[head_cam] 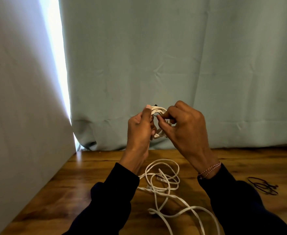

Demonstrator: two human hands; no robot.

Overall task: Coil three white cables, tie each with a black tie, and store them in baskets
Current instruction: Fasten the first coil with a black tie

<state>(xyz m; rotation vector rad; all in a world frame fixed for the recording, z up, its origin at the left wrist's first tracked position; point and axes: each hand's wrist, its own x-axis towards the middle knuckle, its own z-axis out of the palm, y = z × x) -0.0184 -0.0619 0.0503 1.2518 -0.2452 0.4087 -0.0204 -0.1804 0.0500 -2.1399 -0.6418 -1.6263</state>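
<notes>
Both hands raised above the counter (92, 175), in front of the curtain. Left hand (140, 128) had its grip clamped round a small coiled white cable (159, 110); right hand (183, 122) pinched the black tie (155, 114) against the coil's top (only a sliver of the tie showed).

To do this step well, I judged: hold the loops bunched tight in the left grip, draw the tie snug round all strands, and keep tension until it is fastened, or the coil springs loose.

Loose white cable (164, 185) sprawled on the counter below the wrists. Spare dark ties (263, 186) lay well apart, at right. No baskets seen. No brand, label or writing was readable anywhere.
</notes>
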